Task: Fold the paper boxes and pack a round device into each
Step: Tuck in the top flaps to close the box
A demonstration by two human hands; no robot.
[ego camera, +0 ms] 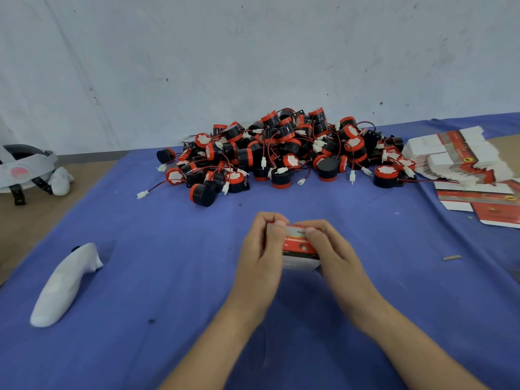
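Hands: left hand [260, 249] and right hand [330, 250] both grip small red-and-white printed paper box [299, 246], fingers curled over its top edge, thumbs on near face.
Box: held just above blue cloth-covered table [168, 277], centre; closure hidden by fingers.
Left: white sock-like cloth object [63, 285] lying on cloth.
Far: pile of black-and-red round devices with wires [281, 153].
Far right: stack of flat unfolded boxes [461, 161].
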